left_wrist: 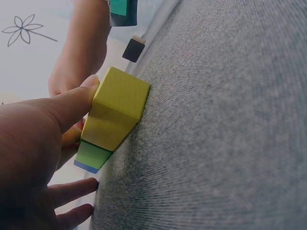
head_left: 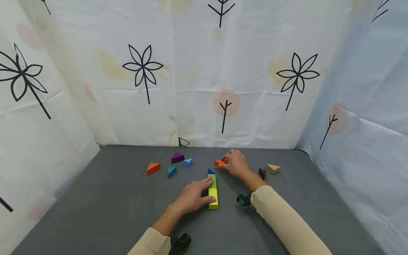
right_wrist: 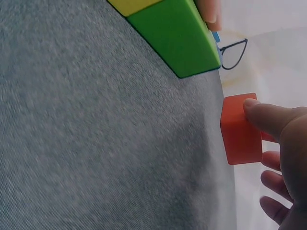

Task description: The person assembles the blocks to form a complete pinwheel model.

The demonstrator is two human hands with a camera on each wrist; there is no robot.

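Note:
A yellow block (head_left: 213, 203), a green block (head_left: 212, 181) and a blue triangular block (head_left: 211, 171) lie in a line on the table. My left hand (head_left: 191, 196) rests over this row, its thumb touching the yellow block and a finger on the green one. Its other fingers are spread and hold nothing, as the left wrist view shows. Beyond the row, my right hand (head_left: 237, 164) pinches an orange-red triangular block (right_wrist: 240, 130) between thumb and fingers. Part of that block is hidden behind the fingers.
To the left lie an orange triangular block (head_left: 153, 168), a purple one (head_left: 177, 158), a light blue one (head_left: 188, 162) and a teal one (head_left: 172, 171). A dark block (head_left: 262, 173) and a tan block (head_left: 272, 168) lie right of my right wrist. Patterned cloth encloses the grey table.

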